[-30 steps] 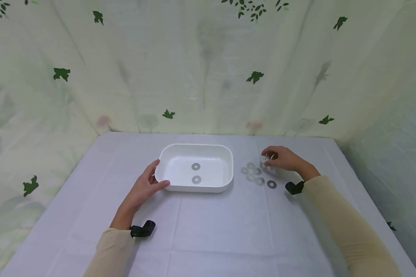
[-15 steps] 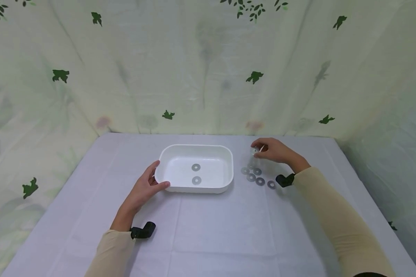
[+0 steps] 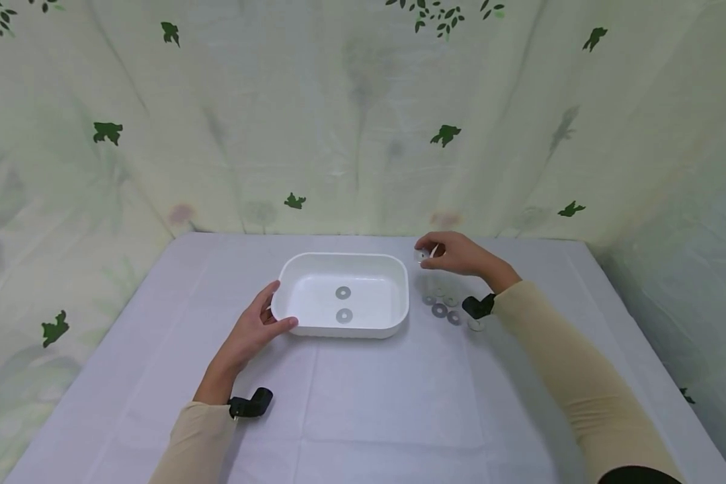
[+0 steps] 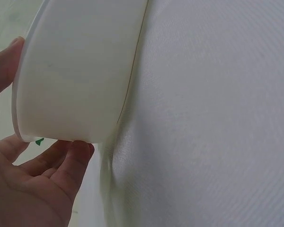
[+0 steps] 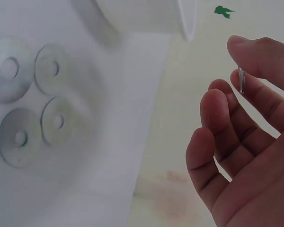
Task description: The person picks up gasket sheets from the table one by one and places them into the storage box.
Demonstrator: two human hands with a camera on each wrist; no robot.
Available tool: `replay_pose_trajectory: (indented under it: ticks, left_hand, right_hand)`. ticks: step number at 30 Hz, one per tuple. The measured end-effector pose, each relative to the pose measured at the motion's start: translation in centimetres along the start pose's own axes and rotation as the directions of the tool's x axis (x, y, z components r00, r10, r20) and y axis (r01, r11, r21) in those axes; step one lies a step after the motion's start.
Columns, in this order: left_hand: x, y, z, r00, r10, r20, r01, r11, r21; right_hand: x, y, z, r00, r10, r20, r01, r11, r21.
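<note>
My left hand (image 3: 254, 329) grips the left end of a white rectangular tray (image 3: 339, 332), thumb at the front corner of its rim. In the left wrist view its fingers (image 4: 68, 172) press the tray's outer wall. Two flat metal washers (image 3: 344, 315) lie inside the tray, one behind the other. Beyond the tray's right end, my right hand (image 3: 460, 257) holds up a washer (image 5: 242, 79), pinched between thumb and index finger and seen edge-on in the right wrist view. Below that hand, several more washers (image 3: 439, 310) lie on the table in a loose cluster.
A white cloth covers the table (image 3: 363, 403). Behind its back edge hangs a pale curtain (image 3: 314, 121) printed with green leaf shapes. A black wrist camera (image 3: 479, 306) on the right wrist hangs close over the loose washers.
My right hand has moved left and away from me, carrying the pinched washer from beyond the cluster toward the tray's right end. The left hand and tray have stayed put.
</note>
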State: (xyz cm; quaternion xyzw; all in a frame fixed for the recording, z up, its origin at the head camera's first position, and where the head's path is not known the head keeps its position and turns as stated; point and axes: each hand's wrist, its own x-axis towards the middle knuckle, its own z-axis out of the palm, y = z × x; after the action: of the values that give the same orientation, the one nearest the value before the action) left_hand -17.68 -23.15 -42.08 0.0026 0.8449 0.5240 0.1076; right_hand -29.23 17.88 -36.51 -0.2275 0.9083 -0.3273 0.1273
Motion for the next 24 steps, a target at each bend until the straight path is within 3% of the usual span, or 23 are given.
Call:
replay_pose_trajectory:
  ticks: [24]
  left_hand:
    - [0.0,-0.1,0.0,1.000,-0.002,0.001,0.002,1.000,0.002]
  right_hand:
    - [3.0,-6.3,2.3,0.987,-0.116,0.111,0.113,0.993,0.029]
